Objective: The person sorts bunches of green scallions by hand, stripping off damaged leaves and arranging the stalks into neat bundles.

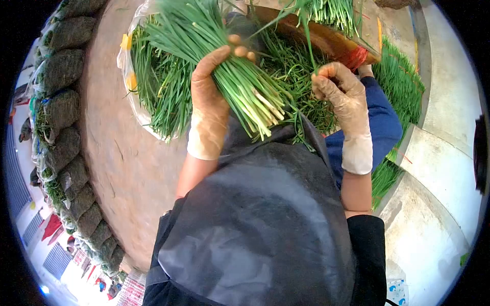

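Note:
My left hand point(209, 99), in a thin pale glove, is wrapped round a thick bunch of garlic chives point(250, 92). Their whitish cut ends point down and right, while the green leaves fan out to the upper left. To the right, my gloved right hand point(349, 99) pinches a thin green chive leaf point(309, 43) between thumb and fingertips. The leaf runs upward from that pinch, and its upper part is blurred. Below both hands, loose chive scraps point(291, 61) lie in a heap, some on my dark apron point(255, 204).
A clear plastic bag point(125, 66) full of chives stands on the floor at left. Another bunch point(332, 13) rests on a brown board point(326, 43) with red string point(354, 57). More chives point(400, 81) line the right. Dark wrapped bundles point(66, 71) form a row at far left.

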Demonstrator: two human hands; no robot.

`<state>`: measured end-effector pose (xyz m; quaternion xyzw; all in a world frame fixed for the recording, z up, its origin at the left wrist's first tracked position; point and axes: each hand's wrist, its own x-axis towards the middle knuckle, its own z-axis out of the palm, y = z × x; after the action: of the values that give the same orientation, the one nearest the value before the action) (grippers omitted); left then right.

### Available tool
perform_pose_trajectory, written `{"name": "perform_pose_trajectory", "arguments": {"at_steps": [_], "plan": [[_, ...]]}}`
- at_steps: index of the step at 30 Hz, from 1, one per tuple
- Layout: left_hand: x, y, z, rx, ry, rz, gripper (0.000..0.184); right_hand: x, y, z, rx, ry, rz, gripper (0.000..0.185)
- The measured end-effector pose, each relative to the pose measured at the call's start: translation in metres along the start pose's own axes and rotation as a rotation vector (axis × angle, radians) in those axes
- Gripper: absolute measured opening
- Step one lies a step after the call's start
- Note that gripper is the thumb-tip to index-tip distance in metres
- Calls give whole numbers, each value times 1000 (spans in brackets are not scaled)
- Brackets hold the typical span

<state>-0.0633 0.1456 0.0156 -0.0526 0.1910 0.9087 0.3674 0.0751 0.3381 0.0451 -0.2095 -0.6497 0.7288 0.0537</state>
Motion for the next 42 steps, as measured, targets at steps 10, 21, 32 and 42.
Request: {"name": "perform_pose_trajectory", "arguments": {"at_steps": [10,21,32,42], "plan": [[-5,-13,35,311,155,144,24,-8,-29,48,-831,62,-791,21],[-5,-21,26,406,135,127,26,-2,-17,50,-396,-40,-313,12],[-10,-25,28,381,44,64,40,-6,-19,46,-372,-57,-186,14],[-13,-33,30,364,-77,21,44,22,-18,55,-580,282,-688,18]]}}
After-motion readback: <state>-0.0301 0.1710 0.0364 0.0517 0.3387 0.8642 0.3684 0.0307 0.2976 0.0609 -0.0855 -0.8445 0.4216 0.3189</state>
